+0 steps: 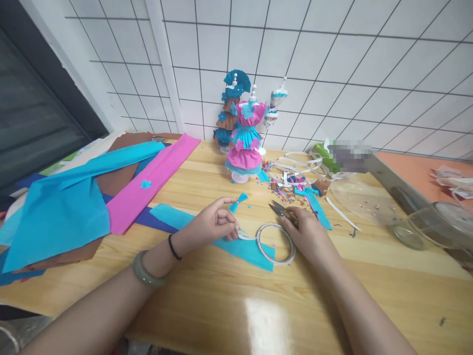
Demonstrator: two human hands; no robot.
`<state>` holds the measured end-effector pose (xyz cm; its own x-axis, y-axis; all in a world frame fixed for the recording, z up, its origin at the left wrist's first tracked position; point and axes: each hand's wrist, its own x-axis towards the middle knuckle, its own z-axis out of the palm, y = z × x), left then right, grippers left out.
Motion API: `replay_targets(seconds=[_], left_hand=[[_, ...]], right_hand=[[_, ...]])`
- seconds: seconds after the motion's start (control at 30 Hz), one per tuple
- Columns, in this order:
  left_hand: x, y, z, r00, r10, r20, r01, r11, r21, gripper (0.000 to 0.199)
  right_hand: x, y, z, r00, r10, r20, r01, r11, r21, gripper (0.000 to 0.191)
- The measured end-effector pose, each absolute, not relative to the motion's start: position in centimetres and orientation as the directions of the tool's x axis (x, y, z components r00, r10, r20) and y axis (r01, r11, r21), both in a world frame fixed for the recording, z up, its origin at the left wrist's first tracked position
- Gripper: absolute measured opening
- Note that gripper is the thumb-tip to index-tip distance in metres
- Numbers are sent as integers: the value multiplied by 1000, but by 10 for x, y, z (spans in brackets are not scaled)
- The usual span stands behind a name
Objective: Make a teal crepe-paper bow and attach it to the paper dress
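My left hand [216,222] is above the blue paper strip [247,251], its fingers curled, with a small blue paper bow [238,202] just past the index fingertip. A thin white strip runs from near its fingers to a white tape ring [276,262]. The bow seems to touch that fingertip; whether it is gripped is unclear. My right hand [305,227] is closed on dark scissors [283,211], their blades pointing up and left. The tape ring lies beside this hand, partly over the strip's right end.
Paper-dressed stands [246,133] rise near the tiled wall. Blue, pink and brown paper sheets [70,212] cover the table's left side. Colourful scraps [291,185] and white strips lie behind my right hand. A clear container [439,222] is at the right.
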<state>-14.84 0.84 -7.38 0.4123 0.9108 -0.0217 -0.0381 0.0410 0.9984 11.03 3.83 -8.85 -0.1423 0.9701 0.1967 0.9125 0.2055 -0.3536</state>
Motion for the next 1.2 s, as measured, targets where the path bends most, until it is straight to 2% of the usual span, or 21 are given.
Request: replay_targets(seconds=[0.1, 0.17, 0.23, 0.3, 0.5, 0.67, 0.77, 0.87, 1.0, 1.1, 1.2], left_hand=[[-149, 9, -73, 407, 914, -5, -42, 24, 999, 53], [-149, 10, -74, 397, 918, 3, -48, 17, 999, 52], [-150, 10, -74, 388, 921, 10, -57, 13, 998, 50], [-150, 11, -75, 382, 924, 15, -70, 13, 997, 49], [-151, 13, -74, 347, 938, -2, -84, 33, 996, 49], [-151, 14, -69, 282, 959, -9, -82, 33, 996, 51], [-152, 14, -65, 235, 972, -15, -92, 37, 995, 52], [-152, 14, -65, 240, 971, 5, -91, 17, 996, 51], [-149, 11, -69, 370, 929, 15, -101, 24, 995, 44], [-145, 7, -69, 466, 884, -37, -90, 89, 992, 42], [-143, 3, -67, 519, 851, -86, -44, 126, 991, 39]], right_hand=[[109, 36, -86, -228, 909, 349, 920, 319, -229, 33], [104, 32, -82, -346, 853, 392, 873, 446, -199, 31], [98, 28, -81, -477, 807, 348, 796, 564, -218, 31], [93, 26, -82, -559, 784, 270, 749, 617, -242, 33], [95, 27, -81, -552, 819, 157, 798, 574, -186, 40], [107, 32, -80, -465, 871, 159, 873, 481, -82, 38], [111, 34, -82, -431, 880, 199, 891, 450, -63, 37], [106, 32, -80, -412, 856, 312, 866, 474, -157, 35], [87, 19, -71, -366, 806, 466, 684, 572, -453, 27], [71, 7, -66, -327, 849, 414, 524, 528, -669, 21], [59, -2, -70, -301, 909, 286, 397, 393, -829, 37]])
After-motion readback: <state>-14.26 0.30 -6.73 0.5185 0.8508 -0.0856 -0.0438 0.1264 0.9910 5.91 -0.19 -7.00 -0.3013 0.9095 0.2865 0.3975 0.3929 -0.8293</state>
